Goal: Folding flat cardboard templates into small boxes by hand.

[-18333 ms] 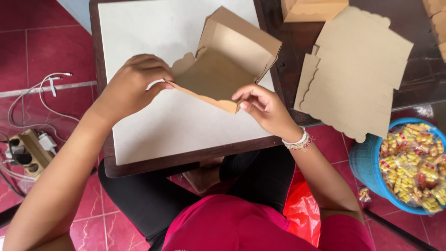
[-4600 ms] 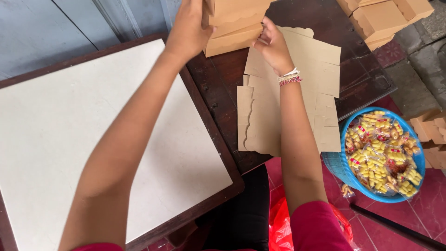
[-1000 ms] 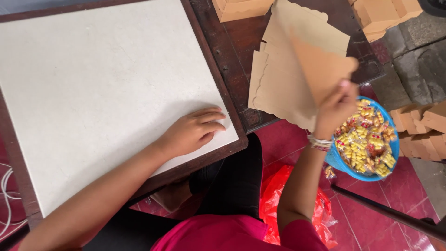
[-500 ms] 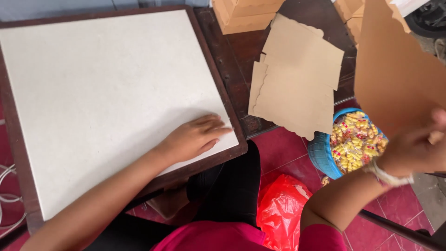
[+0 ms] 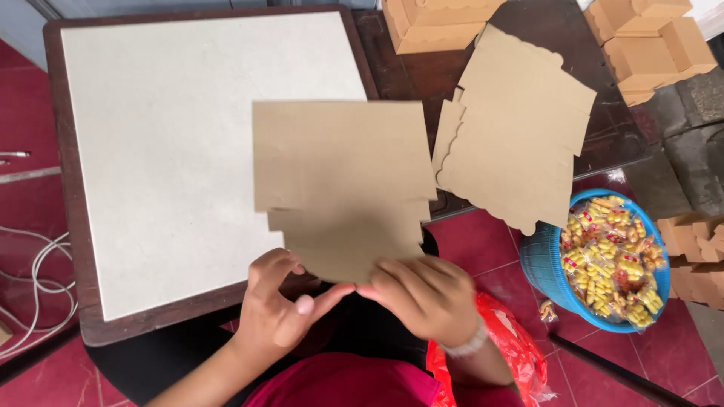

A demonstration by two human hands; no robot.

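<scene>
Both hands pinch the near edge of one flat cardboard box blank (image 5: 343, 185), left hand (image 5: 275, 309) and right hand (image 5: 422, 298), holding it over the pale tabletop (image 5: 166, 151). Light, stiff, creasable: best gripped at edges. To the right, one blank stack (image 5: 520, 128), one blue basket (image 5: 547, 264) of sweets; far off, several folded boxes (image 5: 648, 45).

Open room: the pale board (image 5: 166, 151) lies bare left of the flat cardboard sheet (image 5: 343, 181).
Right side: stacked cardboard blanks (image 5: 520, 128) fill the dark table (image 5: 407, 75).
Far edge: folded boxes (image 5: 648, 45).
Floor right: blue basket (image 5: 547, 260).
</scene>
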